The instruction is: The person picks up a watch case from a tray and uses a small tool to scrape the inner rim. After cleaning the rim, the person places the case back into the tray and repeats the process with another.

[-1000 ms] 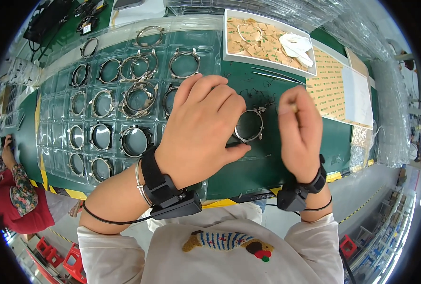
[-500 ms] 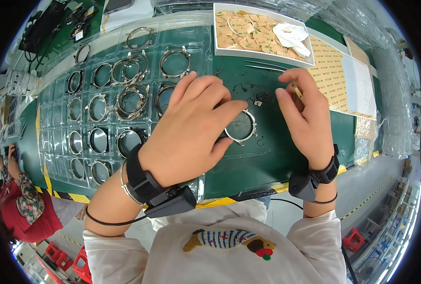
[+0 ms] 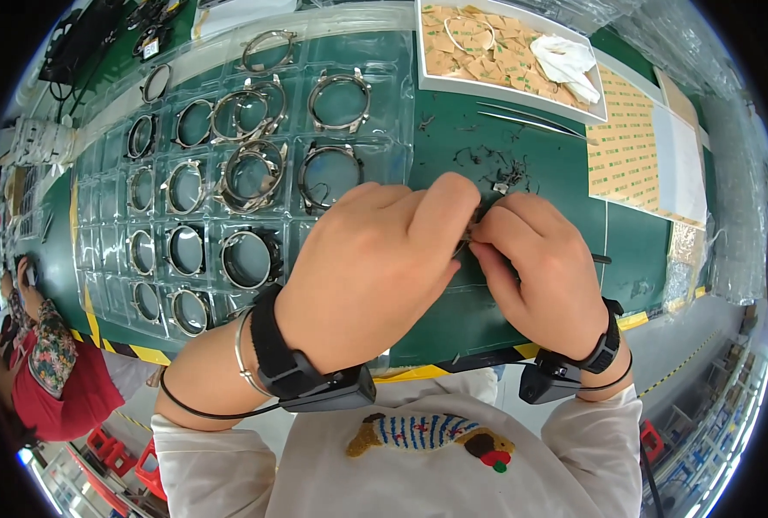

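My left hand point(image 3: 371, 268) is closed round a round metal watch case point(image 3: 462, 248), of which only a sliver shows between the fingers. Its fingertips meet those of my right hand point(image 3: 539, 263), closed in a pinch at the case. From behind the right hand juts the dark end of a slender tool point(image 3: 602, 258); the rest of it is hidden. Just beyond the fingertips lie black scraps point(image 3: 509, 167) and a small pale piece point(image 3: 500, 186). Left of my hands, a clear plastic tray point(image 3: 390, 164) bears several watch cases point(image 3: 250, 259), some stacked.
A white box point(image 3: 512, 105) of brown paper pieces holds a white cloth point(image 3: 565, 67). Metal tweezers point(image 3: 531, 120) lie in front of it. Adhesive sheets point(image 3: 623, 155) are at the right, beside clear plastic wrap point(image 3: 729, 173). Another person point(image 3: 52, 371) works at far left.
My right hand has come left and down to meet the left hand at the watch case. The left hand has moved right, and the case is now mostly covered by fingers.
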`<state>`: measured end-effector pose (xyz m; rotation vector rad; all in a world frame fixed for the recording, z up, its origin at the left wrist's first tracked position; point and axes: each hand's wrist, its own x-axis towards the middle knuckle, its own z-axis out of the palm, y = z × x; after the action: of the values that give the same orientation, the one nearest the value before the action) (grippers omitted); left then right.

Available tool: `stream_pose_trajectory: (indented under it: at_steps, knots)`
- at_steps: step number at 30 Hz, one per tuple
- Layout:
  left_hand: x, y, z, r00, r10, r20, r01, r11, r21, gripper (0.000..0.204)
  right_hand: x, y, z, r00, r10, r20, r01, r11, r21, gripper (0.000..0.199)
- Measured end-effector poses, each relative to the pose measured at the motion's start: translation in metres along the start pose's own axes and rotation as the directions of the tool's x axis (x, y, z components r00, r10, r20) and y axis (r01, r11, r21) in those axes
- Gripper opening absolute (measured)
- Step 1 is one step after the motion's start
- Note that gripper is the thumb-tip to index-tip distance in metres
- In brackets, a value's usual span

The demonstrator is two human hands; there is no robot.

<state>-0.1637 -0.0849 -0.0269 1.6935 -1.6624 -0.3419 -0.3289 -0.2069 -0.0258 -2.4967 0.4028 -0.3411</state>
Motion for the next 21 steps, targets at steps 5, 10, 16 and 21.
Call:
stream_pose_trajectory:
  at_steps: [5,10,16,21]
  knots:
    - [0.0,-0.001,-0.002,0.998,0.02,0.058,-0.019,0.999,-0.029,0.051,0.0,0.0,-0.003,0.999,-0.023,0.026,0.022,0.998,0.053,0.018]
    - [-0.005,0.0,0.001,0.994,0.052,0.1,-0.057,0.997,0.052,0.052,-0.002,-0.004,-0.005,0.996,0.002,0.087,-0.015,0.99,0.139,0.019]
    - [-0.007,0.003,0.008,0.995,0.092,0.034,-0.095,0.992,0.083,0.05,-0.004,-0.004,-0.002,0.998,-0.027,0.065,0.018,0.99,0.143,0.015]
    - [-0.006,0.005,0.006,0.994,0.079,0.08,-0.086,0.993,0.084,0.05,-0.005,-0.006,0.0,1.0,0.017,0.022,-0.018,1.0,0.016,0.015]
